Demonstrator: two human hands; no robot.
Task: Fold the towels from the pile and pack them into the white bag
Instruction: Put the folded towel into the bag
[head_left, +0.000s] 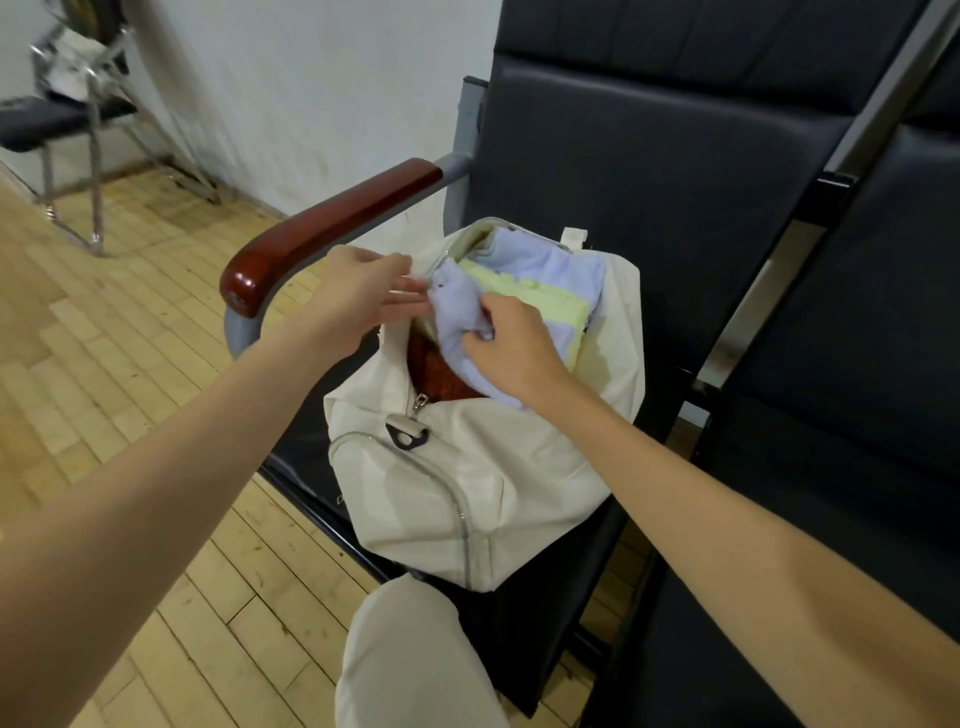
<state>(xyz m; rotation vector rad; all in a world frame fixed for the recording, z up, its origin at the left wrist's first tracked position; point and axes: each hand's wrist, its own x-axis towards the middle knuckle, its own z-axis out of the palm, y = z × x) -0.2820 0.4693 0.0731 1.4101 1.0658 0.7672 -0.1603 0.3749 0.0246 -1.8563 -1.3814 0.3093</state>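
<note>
1. Now, head view: a soft white fabric bag (467, 483) with a grey zip sits on the dark padded seat (649, 171), its top mouth gaping.
2. Inside, a pale lilac towel (566, 270) lies over a folded pale green towel (545, 301), and a rust-red towel (436, 374) shows at the near end of the opening.
3. Right hand (511, 345) has fingers curled into a bunched near corner of the lilac towel, pinching it, seemingly to tuck it down.
4. Left hand (363, 296) reaches in from the left, fingers mostly straight at the bag's left lip by the towel's edge; whether it actually grips the lip, I can't tell.
5. Just left of that, the red-brown wooden armrest (332, 228).
6. Risk: the bag looks nearly full, so a hard shove could ruck the folds underneath.
7. Risk: loose fabric left over the zip track would likely snag on closing.
8. No pile in sight; packing looks close to done.
</note>
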